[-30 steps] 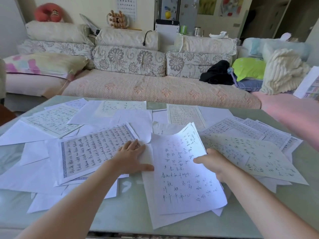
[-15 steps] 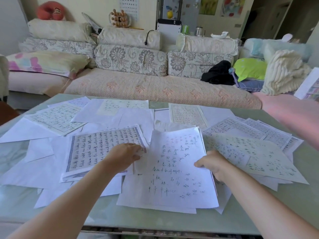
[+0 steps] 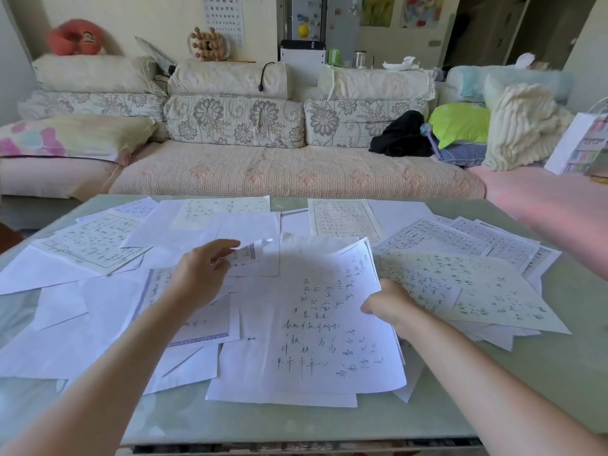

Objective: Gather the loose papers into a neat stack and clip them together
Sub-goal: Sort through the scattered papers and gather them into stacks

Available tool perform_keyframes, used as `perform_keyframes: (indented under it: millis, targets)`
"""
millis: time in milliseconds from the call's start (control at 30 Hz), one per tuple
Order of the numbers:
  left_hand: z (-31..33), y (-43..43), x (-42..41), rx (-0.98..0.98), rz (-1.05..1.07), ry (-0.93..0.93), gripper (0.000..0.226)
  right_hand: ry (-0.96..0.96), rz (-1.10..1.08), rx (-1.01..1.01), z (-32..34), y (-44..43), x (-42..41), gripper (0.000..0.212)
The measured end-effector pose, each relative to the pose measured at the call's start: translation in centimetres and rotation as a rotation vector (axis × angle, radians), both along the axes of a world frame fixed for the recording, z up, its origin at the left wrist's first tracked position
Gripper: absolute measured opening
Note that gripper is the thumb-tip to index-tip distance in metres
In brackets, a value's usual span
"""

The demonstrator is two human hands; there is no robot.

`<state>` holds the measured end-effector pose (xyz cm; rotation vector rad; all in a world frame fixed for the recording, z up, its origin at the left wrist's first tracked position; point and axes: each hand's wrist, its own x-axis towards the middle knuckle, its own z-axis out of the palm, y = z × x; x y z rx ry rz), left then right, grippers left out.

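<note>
A home living room: a floral-cushioned sofa [image 3: 296, 172] is stretching beyond the glass table [image 3: 543, 373]'s far edge, a pillow [image 3: 72, 133] is lying on it, and a magnet-dotted fridge [image 3: 339, 18] is standing behind.

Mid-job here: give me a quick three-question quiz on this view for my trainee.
1. True or false: the left hand pinches a lifted corner of the purple-bordered printed sheet.
2. The right hand grips the white handwritten sheet by its: A) right edge B) bottom edge C) left edge.
3. Is any clip visible on the pale green glass table?
Key: 1 true; 2 A; 3 no.
</note>
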<state>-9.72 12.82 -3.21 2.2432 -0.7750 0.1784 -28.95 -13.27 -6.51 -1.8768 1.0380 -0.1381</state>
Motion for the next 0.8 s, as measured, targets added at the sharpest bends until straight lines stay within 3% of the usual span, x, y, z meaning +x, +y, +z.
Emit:
perform_keyframes:
  millis: [133,200,267,333,400,467,533,600,667,800]
  targets:
    - [2.0,-2.2,-3.8,-0.034,-0.292,0.077,0.040,0.019,0.046,0.081,0.1,-0.8,0.3,0.041]
    - [1.4,-3.6,-6.0,0.091,-0.489,0.106,0.039,-0.026,0.029,0.176,0.1,-1.6,0.5,0.046]
    - [0.1,-4.7,-7.7,0.270,-0.654,0.123,0.038,-0.114,0.002,0.348,0.8,-1.5,0.5,0.039]
    - [-1.2,-5.2,-8.2,0.398,-0.743,0.244,0.038,-0.179,-0.009,0.493,1.2,-1.6,0.4,0.043]
    - [-1.8,-5.5,-8.3,0.387,-0.716,0.332,0.035,-0.166,-0.001,0.504,0.6,-2.1,0.2,0.047]
    - [-2.5,-5.8,-8.0,0.397,-0.546,0.166,0.034,-0.118,0.029,0.481,0.1,-2.0,0.1,0.036]
    - [-3.5,-5.9,-7.9,0.606,-0.368,-0.002,0.056,-0.052,0.023,0.388,-0.6,-2.4,0.1,0.031]
    - [-4.8,-6.0,-7.7,0.803,-0.315,-0.002,0.078,-0.025,0.058,0.348,-0.4,-2.2,0.0,0.030]
    - [-5.5,-5.9,-7.2,0.850,-0.367,0.011,0.083,-0.040,0.103,0.392,0.4,-2.3,-0.2,0.024]
    - [-4.8,-5.5,-6.5,0.767,-0.631,0.074,0.057,-0.091,0.170,0.483,1.4,-3.4,-0.6,0.025]
